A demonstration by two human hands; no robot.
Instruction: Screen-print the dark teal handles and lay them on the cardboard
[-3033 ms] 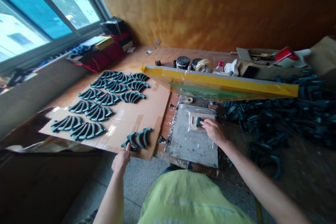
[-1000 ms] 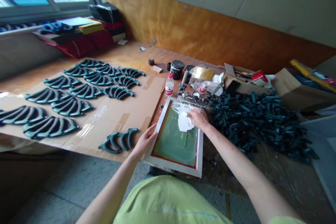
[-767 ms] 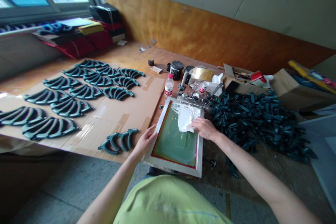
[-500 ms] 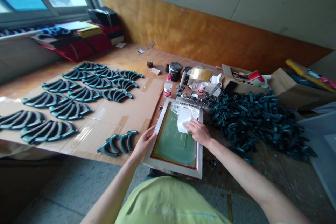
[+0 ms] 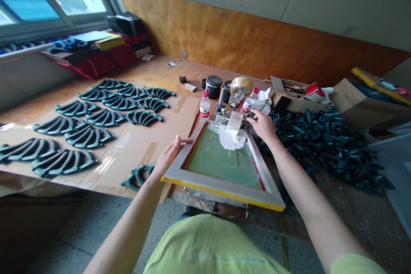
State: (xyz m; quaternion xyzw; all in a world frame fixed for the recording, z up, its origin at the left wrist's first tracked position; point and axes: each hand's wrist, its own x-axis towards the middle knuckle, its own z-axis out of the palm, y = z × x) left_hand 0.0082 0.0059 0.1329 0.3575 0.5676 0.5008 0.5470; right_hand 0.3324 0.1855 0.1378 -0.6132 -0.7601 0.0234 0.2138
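A framed print screen (image 5: 221,184) with a green mesh is tilted up at its near edge, hinged at the far end. My left hand (image 5: 168,156) grips the frame's left rail. White ink (image 5: 229,139) is smeared at the far end of the mesh, and a squeegee (image 5: 234,122) leans there. My right hand (image 5: 263,125) rests at the frame's far right corner beside the squeegee, fingers curled. Under the raised frame the metal base plate (image 5: 212,199) shows only at its near edge.
Dark green curved plastic parts (image 5: 96,115) lie in rows on cardboard (image 5: 154,137) to the left, two more (image 5: 136,176) by my left wrist. A big heap of the same parts (image 5: 327,145) fills the right. Ink tins (image 5: 213,86), a small bottle (image 5: 204,105), tape (image 5: 240,83) and boxes (image 5: 353,102) stand behind.
The screen lay flat while my right hand drew white ink across the mesh; now its near edge is lifted by my left hand, and my right hand has moved to the far right corner.
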